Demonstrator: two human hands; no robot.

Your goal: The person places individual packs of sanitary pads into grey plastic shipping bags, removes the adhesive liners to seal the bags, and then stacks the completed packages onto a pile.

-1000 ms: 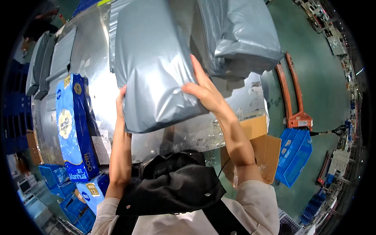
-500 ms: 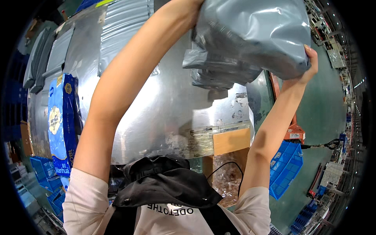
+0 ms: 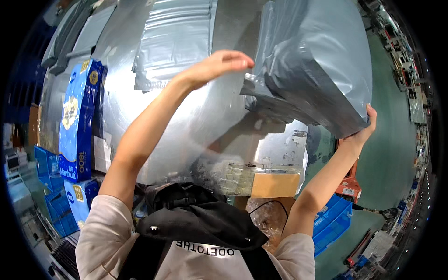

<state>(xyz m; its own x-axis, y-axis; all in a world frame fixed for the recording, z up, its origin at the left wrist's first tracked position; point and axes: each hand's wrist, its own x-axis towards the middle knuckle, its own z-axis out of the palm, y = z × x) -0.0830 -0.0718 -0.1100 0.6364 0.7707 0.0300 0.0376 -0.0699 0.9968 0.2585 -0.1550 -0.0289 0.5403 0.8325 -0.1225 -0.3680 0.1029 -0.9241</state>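
A bulky grey plastic mailing bag (image 3: 326,60) stands at the far right of the metal table, its surface glossy and creased. My right hand (image 3: 363,129) grips its near right lower corner, fingers wrapped round the edge. To the left of the bag, my left hand (image 3: 212,70) hovers above the table with fingers stretched out, holding nothing. Beneath and beside the large bag, more folded grey plastic shows. Just beyond my left hand lies a stack of flat grey mailing bags (image 3: 175,46).
The metal table (image 3: 140,154) carries blue tissue packs (image 3: 77,121) at the left and more grey bags (image 3: 93,30) at the far left. A cardboard box (image 3: 275,185) with clear plastic is at the near edge. Blue crates (image 3: 332,224) and an orange pallet jack (image 3: 349,189) stand right.
My left hand has come off the grey bag and moved back toward me, to its left. The bag sits lower and nearer in view, my right hand still on its corner.
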